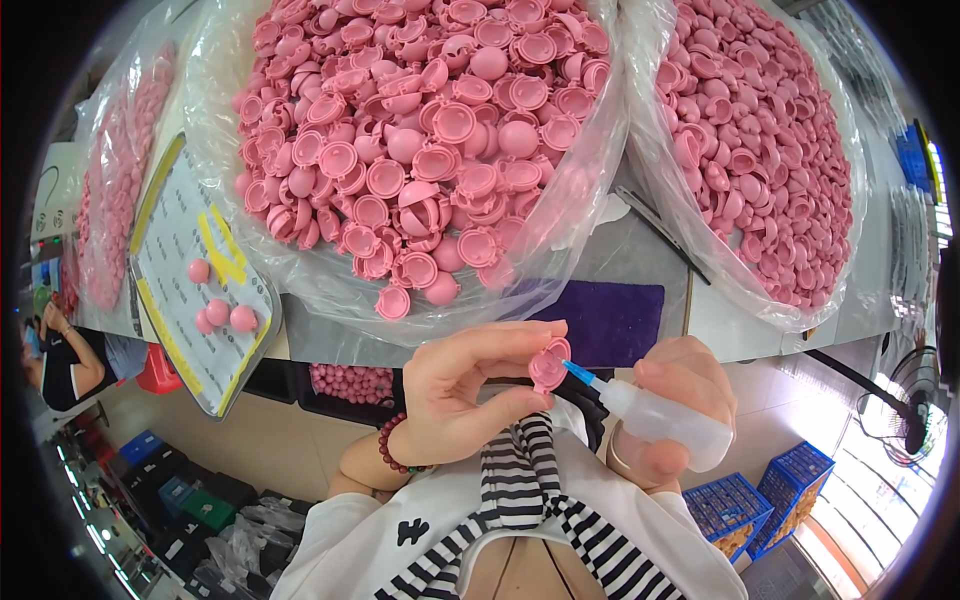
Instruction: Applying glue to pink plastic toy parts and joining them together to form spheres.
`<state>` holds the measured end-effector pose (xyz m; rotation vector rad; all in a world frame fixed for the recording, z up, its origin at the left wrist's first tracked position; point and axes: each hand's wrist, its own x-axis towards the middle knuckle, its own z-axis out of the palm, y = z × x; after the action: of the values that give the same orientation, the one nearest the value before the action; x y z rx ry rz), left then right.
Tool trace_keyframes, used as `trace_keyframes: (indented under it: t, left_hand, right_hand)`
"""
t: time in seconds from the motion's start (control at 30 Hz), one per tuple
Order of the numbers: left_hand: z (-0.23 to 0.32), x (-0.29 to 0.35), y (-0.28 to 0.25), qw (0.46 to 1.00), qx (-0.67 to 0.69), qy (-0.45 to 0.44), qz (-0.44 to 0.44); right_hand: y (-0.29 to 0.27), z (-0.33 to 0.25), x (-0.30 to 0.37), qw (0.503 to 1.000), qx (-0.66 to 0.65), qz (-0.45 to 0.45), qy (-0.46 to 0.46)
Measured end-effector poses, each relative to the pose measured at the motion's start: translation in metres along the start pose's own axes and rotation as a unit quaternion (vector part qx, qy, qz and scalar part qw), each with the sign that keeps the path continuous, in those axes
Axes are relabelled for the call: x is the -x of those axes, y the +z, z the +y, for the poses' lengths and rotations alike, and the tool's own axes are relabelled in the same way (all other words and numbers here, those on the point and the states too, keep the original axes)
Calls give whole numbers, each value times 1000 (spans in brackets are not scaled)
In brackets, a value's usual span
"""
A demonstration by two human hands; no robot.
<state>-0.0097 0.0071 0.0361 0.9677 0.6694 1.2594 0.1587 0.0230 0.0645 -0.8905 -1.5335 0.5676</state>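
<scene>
Between the thumb and fingers of my left hand [460,385] is a small pink plastic half-shell [549,367], its hollow side turned to the right. My right hand [690,385] is wrapped round a whitish squeeze bottle [668,422]. The bottle lies tilted, and its blue nozzle tip [580,374] points at the half-shell, at or very near its rim; I cannot tell whether they touch. Beyond my hands a heap of pink shells [455,122], some hinged and some closed into balls, spreads over a clear plastic sheet [400,330]. A purple cloth [615,318] lies just past the half-shell.
A second heap of pink shells [760,160] fills another plastic sheet at right, with a dark thin tool [662,232] between the heaps. At left a tray with yellow tape [175,290] bears several pink balls [243,318]. Blue crates [727,512] stand below right. Another person [75,360] is far left.
</scene>
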Motion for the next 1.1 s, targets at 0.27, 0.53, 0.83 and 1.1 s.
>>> trace_keyframes:
  t: [0.27,0.53,0.83,1.1]
  left_hand:
    - [-2,-7,-1,952,-271,142,32]
    - [-4,-8,-12,989,126,50,-56]
    - [-31,-3,-10,828,528,-83,-170]
    - [-18,-7,-11,864,458,-176,-111]
  right_hand:
    - [-1,9,6,1000,-4,-7,-25]
    - [-9,47,-11,965,158,-9,207]
    - [-42,57,-12,943,324,12,73]
    - [-90,72,-25,864,470,-61,171]
